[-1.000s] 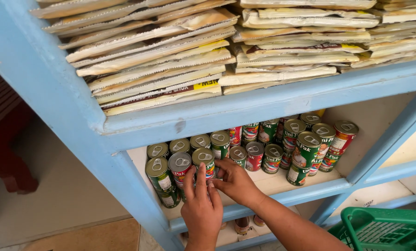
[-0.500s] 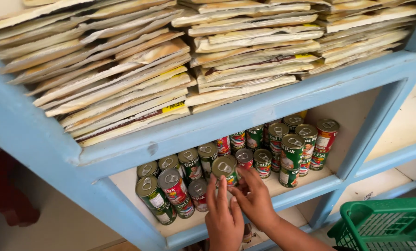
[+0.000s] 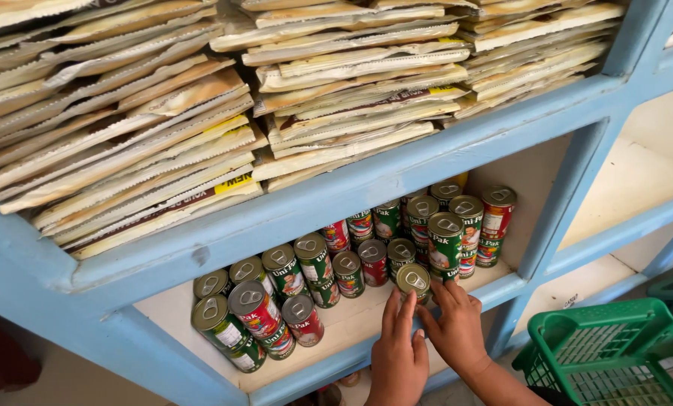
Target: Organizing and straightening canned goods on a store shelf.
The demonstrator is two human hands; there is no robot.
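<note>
Both hands met at one small can (image 3: pixel 413 280) at the front of the lower shelf (image 3: pixel 351 331): the left hand (image 3: pixel 399 359) had its fingers laid together and pointing up against the can's near side, and the right hand (image 3: pixel 457 327) cupped it from the right with fingers bent around its wall. The can was thus pressed between the two hands rather than pinched by fingertips. Half a second earlier the hands had worked at a can near the middle of the shelf front; a second earlier they had been further left, beside the leftmost cluster. The handling had therefore moved rightward along the row, can by can, toward the taller stack (image 3: pixel 457 229) near the blue upright (image 3: pixel 554 203).

The held can stood upright, with a dull metal lid bearing a pull-tab and a green label, and it sat just in front of a stacked green can (image 3: pixel 445 244), touching or nearly touching it. Further red-and-green cans (image 3: pixel 257 312) stood in doubled tiers to the left, with bare shelf between them and the held can. Above, flat paper-wrapped packets (image 3: pixel 171 143) lay piled on the upper shelf. A green plastic basket (image 3: pixel 615 353) stood at lower right.
</note>
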